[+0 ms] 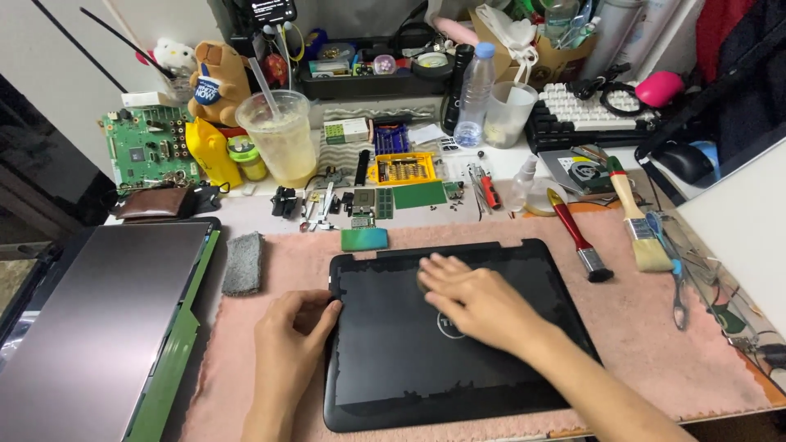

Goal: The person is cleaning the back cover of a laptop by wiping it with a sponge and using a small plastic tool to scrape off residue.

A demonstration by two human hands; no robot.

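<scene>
While flat, laptop (393, 352) long axis approx front-back, both hands atop

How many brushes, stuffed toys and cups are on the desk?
Brushes: 2, a red-handled brush and a wooden-handled brush
Stuffed toys: 2, a brown bear and a white plush
Plastic cups: 2, a drink cup and an empty cup
Total: 6

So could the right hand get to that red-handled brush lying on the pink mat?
Probably yes. The right hand lies flat on the black laptop lid, empty, and the red-handled brush lies uncovered on the pink mat to its right, with nothing between them.
</scene>
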